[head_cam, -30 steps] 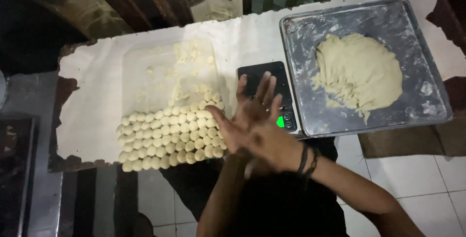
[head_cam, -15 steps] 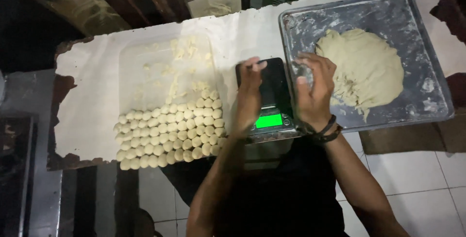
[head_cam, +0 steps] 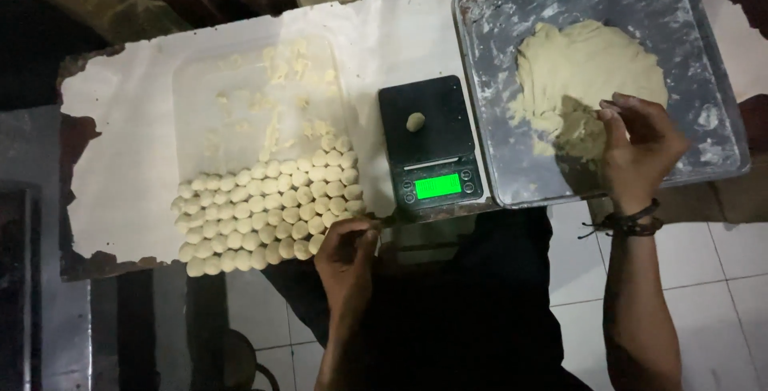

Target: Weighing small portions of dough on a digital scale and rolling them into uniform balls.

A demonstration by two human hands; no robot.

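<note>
Head view shows the right hand [head_cam: 640, 147] pinching the near edge of a pale, flattened mass of dough [head_cam: 588, 79] on the floured metal tray [head_cam: 488, 47] at the right. Dough looks soft and sticky, best pulled from its edge. Left hand [head_cam: 346, 251], fingers curled, rests beside rows of small dough balls [head_cam: 264, 215]; one small dough piece [head_cam: 415, 121] lies on the black digital scale [head_cam: 432, 151].

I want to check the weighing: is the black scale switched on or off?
On. The scale's display glows green, and a small dough piece sits on its platform.
</note>
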